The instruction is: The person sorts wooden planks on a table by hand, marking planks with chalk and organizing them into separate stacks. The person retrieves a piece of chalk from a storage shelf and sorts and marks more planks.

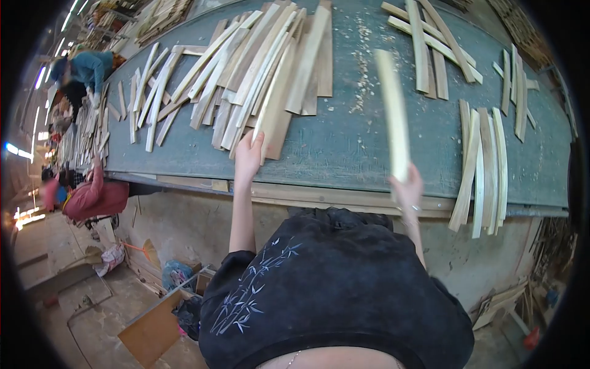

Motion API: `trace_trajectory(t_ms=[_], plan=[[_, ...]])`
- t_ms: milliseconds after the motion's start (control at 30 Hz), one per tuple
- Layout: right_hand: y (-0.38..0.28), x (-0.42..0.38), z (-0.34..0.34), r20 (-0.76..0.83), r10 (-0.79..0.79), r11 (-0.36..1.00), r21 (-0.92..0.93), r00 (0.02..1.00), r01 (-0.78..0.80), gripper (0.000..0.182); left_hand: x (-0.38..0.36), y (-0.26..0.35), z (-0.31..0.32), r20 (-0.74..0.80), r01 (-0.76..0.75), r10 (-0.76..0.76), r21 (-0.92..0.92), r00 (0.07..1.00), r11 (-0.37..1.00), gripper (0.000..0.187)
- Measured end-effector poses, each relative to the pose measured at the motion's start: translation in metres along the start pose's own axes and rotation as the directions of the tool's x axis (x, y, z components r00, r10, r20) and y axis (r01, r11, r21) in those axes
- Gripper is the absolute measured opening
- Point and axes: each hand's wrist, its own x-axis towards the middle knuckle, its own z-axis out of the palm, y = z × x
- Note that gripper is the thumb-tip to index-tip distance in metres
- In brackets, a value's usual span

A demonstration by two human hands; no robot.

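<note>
My right hand (408, 189) is closed around the near end of a pale wooden strip (393, 114), which points away from me over the green table and is slightly blurred. At the near end of a big pile of wooden strips (246, 74), my left hand (248, 158) has its thumb and fingers on the end of a light strip (268, 117). That strip still lies among the others. Part of the left fingers is hidden behind the hand.
Right of me, a bundle of strips (485, 166) overhangs the near edge of the table (332, 150). More strips (436, 49) lie at the far right. Wood chips (364, 67) are scattered mid-table. Two people, one in a red top (95, 194), one in blue (92, 67), are at the left.
</note>
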Motion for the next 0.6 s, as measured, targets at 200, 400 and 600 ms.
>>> trace_trajectory(t_ms=[200, 400, 600], plan=[[0.017, 0.0, -0.103, -0.178, -0.187, 0.454, -0.888, 0.966, -0.076, 0.069, -0.03, -0.013, 0.028, 0.716, 0.708, 0.253, -0.45, 0.65, -0.544, 0.018], [-0.039, 0.028, 0.046, 0.836, 0.211, 0.511, 0.348, 0.507, -0.786, 0.055, -0.075, 0.02, 0.09, 0.473, 0.793, 0.705, 0.019, 0.529, -0.609, 0.017], [-0.032, 0.017, 0.138, 0.904, 0.29, 0.473, 0.148, 0.313, -0.869, 0.048, -0.08, 0.001, 0.093, 0.594, 0.272, -0.088, -0.229, 0.8, 0.935, 0.054]])
